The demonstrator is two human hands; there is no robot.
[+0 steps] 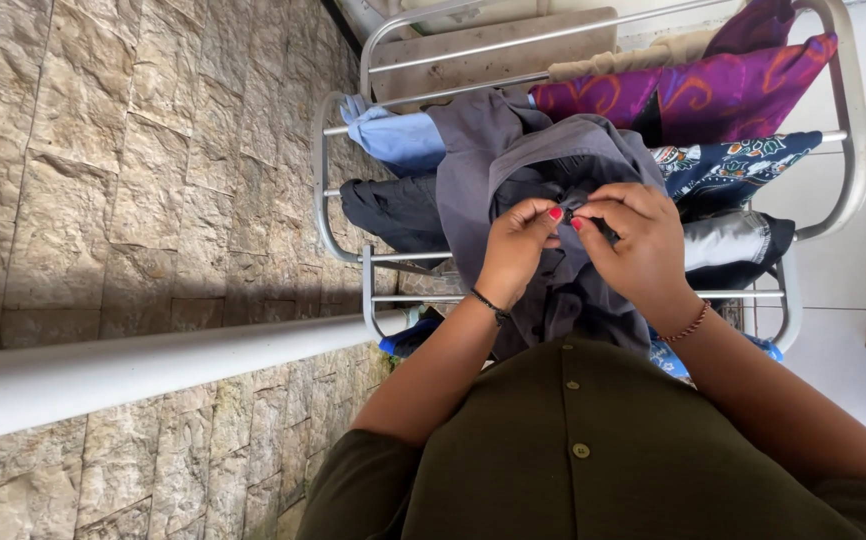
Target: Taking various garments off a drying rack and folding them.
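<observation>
Garments [553, 170] hang on the rack [853, 130], stone wall [133, 180] apparently left.

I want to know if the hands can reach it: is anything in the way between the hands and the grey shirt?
Nothing visible is. The left hand and right hand already pinch the grey shirt at its front, where it hangs over the drying rack.

One drying rack [858, 150]; two hands [518, 245]; two bracelets [490, 305].

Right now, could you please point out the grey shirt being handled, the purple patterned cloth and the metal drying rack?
grey shirt [553, 150]: head view, upper back panel.
purple patterned cloth [693, 90]: head view, middle fold.
metal drying rack [858, 150]: head view, right rail.
</observation>
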